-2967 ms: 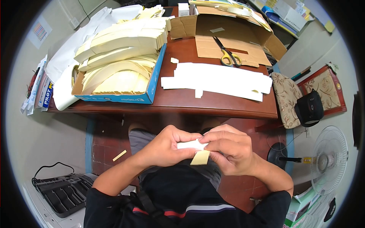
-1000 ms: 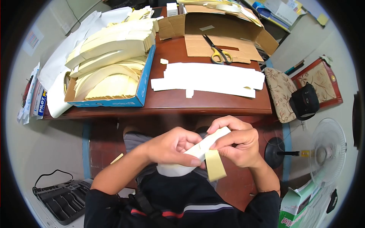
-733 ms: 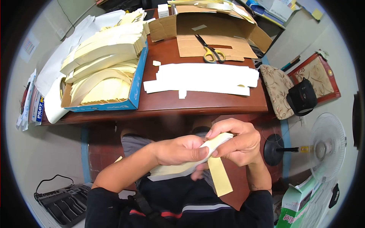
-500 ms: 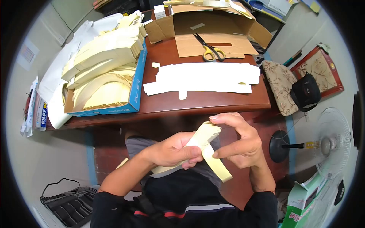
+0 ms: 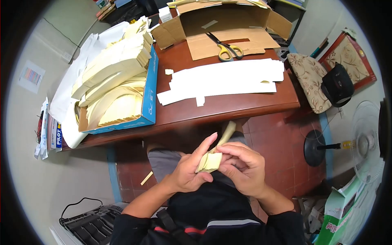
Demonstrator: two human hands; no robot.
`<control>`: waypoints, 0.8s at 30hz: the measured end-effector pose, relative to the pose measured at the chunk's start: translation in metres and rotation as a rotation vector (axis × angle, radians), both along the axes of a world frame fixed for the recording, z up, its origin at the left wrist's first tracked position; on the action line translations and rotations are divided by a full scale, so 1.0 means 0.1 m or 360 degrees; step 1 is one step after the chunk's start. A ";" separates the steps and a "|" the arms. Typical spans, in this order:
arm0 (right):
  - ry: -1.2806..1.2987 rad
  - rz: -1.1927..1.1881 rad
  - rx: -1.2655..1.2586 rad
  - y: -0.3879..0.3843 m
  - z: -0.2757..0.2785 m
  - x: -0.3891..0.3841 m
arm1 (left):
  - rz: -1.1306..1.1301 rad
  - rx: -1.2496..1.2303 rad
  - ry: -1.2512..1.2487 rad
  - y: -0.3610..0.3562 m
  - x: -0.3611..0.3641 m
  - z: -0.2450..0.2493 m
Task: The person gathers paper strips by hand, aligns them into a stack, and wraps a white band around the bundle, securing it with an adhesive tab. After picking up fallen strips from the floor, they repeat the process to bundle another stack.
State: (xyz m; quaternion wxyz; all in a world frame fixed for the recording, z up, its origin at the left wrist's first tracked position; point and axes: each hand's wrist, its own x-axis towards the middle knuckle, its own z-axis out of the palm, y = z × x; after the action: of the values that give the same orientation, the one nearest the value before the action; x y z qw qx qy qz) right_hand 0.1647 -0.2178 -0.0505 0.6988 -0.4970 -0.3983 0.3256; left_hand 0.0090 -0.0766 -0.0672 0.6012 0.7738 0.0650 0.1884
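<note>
Far to the left of the hands, packets (image 5: 51,130) are propped upright beside the surface (image 5: 179,118), and a black slotted tray (image 5: 92,226) is seen lower down, nearer the wearer. Ahead and to the left of the hands, a blue box (image 5: 150,92) is filled with cream paper strips (image 5: 118,61), which are heaped above its rim. A thin cream scrap (image 5: 147,178) is seen on the floor (image 5: 126,179), left of the hands. The bundle of cream strips (image 5: 210,162) is held in the left hand (image 5: 188,171), with the thumb below it and the forefinger extended along its side; its stacked ends are turned toward the wearer. Beyond the hands, a curved cream length (image 5: 228,131) is seen reaching toward the surface; whether it is joined to the bundle cannot be told. White strips (image 5: 224,79) are laid flat on the surface ahead of the hands, and beyond them scissors (image 5: 228,51) are rested by the flap of an open cardboard box (image 5: 224,24). The bundle's right edge is touched by the curled fingers of the right hand (image 5: 245,169); whether it is gripped there cannot be told. Well to the right, a black bag (image 5: 337,85) is placed on a patterned chair (image 5: 306,79), with a fan (image 5: 364,143) and a green box (image 5: 339,210) nearer the wearer.
</note>
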 end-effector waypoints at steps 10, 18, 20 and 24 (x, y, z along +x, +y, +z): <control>0.0007 0.0210 0.0096 0.02 -0.23 0.13 | -0.0178 -0.0432 0.0012 -0.08 0.07 -0.02; 0.0259 0.0363 0.0160 0.03 -0.19 0.10 | -0.0238 -0.0583 0.0093 -0.05 0.10 0.04; 0.0201 0.0349 0.0208 0.05 -0.20 0.09 | -0.0205 -0.0595 0.0084 -0.06 0.10 0.10; 0.0158 0.0357 0.0226 0.08 -0.13 0.05 | -0.0170 -0.0534 0.0066 -0.05 0.06 0.13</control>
State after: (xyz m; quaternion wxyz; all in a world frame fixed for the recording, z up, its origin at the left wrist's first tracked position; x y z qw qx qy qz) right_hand 0.1696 -0.2095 -0.0639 0.7103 -0.3819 -0.4384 0.3969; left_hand 0.0155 -0.0813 -0.0544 0.7296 0.6687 0.0666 0.1266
